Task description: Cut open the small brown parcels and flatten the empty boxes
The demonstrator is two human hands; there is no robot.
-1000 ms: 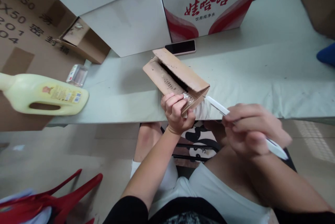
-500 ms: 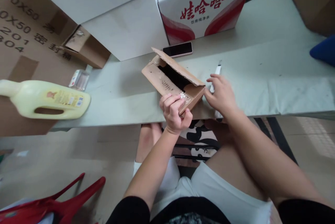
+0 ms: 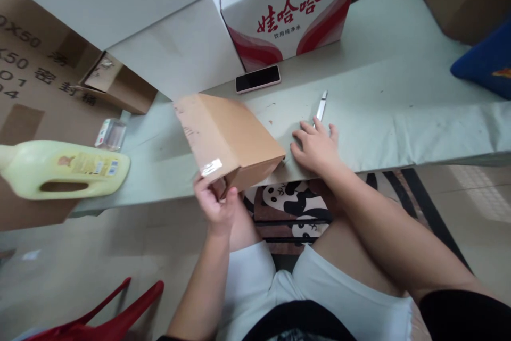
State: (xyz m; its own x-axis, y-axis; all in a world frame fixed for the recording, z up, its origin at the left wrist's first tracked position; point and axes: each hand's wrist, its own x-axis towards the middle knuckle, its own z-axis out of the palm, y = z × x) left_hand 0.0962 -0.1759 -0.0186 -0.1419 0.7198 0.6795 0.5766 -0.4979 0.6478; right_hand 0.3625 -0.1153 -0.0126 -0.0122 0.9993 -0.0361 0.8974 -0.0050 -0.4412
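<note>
A small brown cardboard box (image 3: 243,133) is tilted on the near part of the table. My left hand (image 3: 215,205) grips its near left corner, thumb below and fingers at the taped edge. A plain side of the box faces up, and its opening is hidden from me. To the right of the box, my right hand (image 3: 317,148) lies on the cloth with its fingers spread. Beyond its fingertips a slim white utility knife (image 3: 321,105) sticks out; its near part is hidden under the hand, and I cannot tell if the fingers touch it.
A phone (image 3: 258,79) lies before a white and red water carton (image 3: 291,22). At left are a pale yellow jug (image 3: 99,171), a small clear box (image 3: 114,134) and a small carton (image 3: 123,85). A blue object (image 3: 485,64) sits at right. The table edge (image 3: 151,197) runs close to me.
My left hand has moved left with the box and turned it, so the flap and opening no longer show. My right hand has come away from the box and spread on the table.
</note>
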